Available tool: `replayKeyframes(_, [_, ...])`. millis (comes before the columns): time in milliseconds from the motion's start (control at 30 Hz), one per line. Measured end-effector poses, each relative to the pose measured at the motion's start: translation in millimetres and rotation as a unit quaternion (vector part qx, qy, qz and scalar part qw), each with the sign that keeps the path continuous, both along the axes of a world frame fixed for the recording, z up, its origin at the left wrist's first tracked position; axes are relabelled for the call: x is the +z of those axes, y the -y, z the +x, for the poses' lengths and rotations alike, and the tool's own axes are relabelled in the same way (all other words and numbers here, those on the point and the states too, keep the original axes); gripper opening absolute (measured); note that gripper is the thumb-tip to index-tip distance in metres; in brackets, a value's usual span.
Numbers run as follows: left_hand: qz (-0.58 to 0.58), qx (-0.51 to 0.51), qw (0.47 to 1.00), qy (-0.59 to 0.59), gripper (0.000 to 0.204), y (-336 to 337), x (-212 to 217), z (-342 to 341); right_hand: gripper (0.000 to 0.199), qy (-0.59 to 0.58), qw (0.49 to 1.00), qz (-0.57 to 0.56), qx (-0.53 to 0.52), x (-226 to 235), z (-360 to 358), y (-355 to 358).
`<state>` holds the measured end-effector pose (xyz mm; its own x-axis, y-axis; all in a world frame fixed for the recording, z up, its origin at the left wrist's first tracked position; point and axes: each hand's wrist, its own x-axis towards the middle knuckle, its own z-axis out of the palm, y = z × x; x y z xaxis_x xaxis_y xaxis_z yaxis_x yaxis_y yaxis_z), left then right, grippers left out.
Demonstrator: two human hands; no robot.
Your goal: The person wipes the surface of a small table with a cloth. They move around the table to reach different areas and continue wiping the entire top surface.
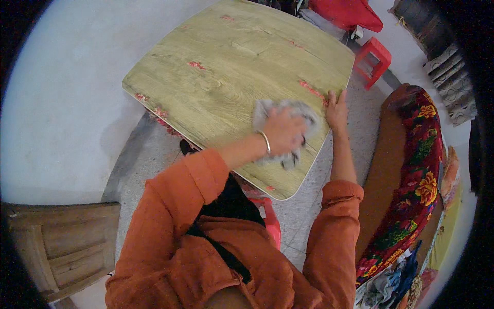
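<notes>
My left hand, with a pale bangle at the wrist, presses on a grey and white cloth that lies bunched on the tabletop. Both hand and cloth are slightly blurred by motion. The table has a light yellowish wood-grain top with rounded corners and several red worn patches. At its right edge my right hand grips the rim, fingers partly hidden. Dark spots show on the cloth beside my left fingers.
A red plastic stool stands beyond the table's right corner, and another red stool is partly under the near edge. To the right is a brown couch with a red floral cover. A wooden door or cabinet panel is at lower left.
</notes>
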<state>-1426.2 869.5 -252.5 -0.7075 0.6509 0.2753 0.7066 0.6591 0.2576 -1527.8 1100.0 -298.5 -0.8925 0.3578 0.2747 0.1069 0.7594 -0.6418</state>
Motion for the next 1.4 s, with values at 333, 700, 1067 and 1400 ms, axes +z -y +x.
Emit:
replayKeyframes(333, [-0.024, -0.235, 0.972, 0.012, 0.019, 114.9, 6.4, 73.9, 0.075, 0.003, 1.0, -0.025, 0.002, 10.3, 16.7, 5.3])
replayKeyframes(700, [-0.024, 0.022, 0.999, 0.024, 0.025, 36.1, -1.8, -13.9, 0.078, -0.054, 0.998, 0.043, 0.0, -19.9, -7.3, -11.6])
replayKeyframes(1067, [-0.029, -0.088, 0.996, 0.007, 0.02, 148.4, 6.1, 48.9, 0.075, -0.015, 0.999, -0.04, 0.008, -1.1, 7.4, -1.8])
replayKeyframes(1400, [-0.008, -0.08, 0.996, -0.034, 0.023, 36.9, -2.4, 17.9, 0.074, -0.008, 0.997, -0.067, 0.036, 9.9, 10.6, 2.8])
